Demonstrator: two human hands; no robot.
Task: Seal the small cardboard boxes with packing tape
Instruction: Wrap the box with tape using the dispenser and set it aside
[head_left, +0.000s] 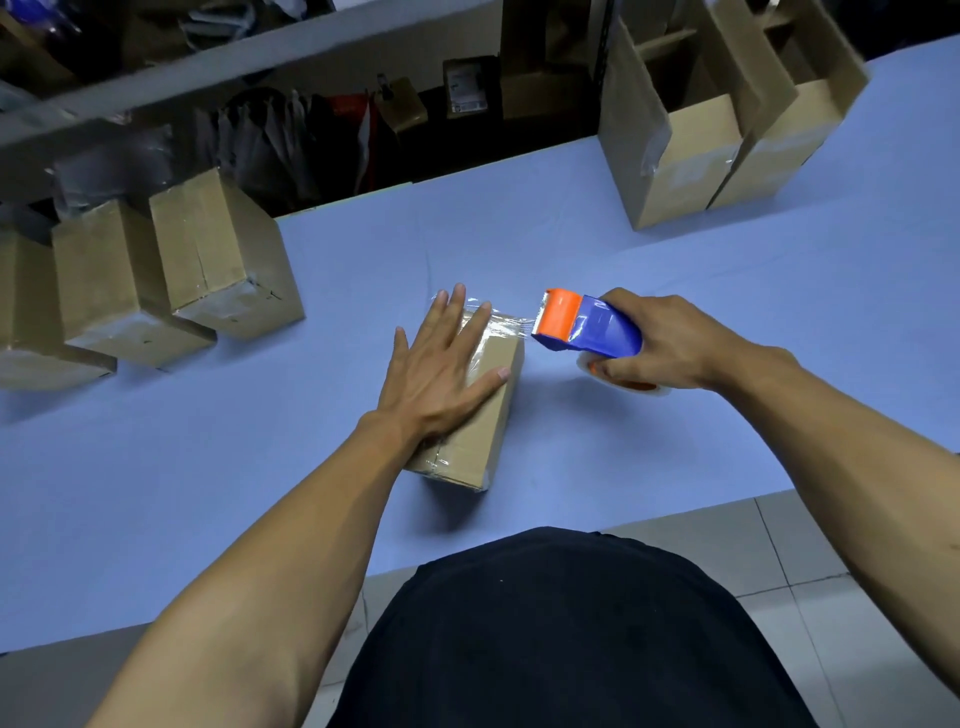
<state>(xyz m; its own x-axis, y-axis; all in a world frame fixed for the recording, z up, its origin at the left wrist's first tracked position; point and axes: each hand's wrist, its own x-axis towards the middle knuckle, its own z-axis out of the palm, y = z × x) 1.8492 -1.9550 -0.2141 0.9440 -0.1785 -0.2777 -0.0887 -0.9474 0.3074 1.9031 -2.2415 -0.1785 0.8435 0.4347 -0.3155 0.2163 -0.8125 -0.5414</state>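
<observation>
Both hands engaged: flat left hand (441, 371) pins box (470, 415); right hand (670, 345) grips dispenser (587, 325). Recommend keeping tape (501, 325) taut before cutting.

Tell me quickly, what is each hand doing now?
Left hand: open, pressing flat on the small cardboard box.
Right hand: closed around the tape dispenser.

No readable text; label on dark package (467, 85) on back shelf too blurred.
</observation>
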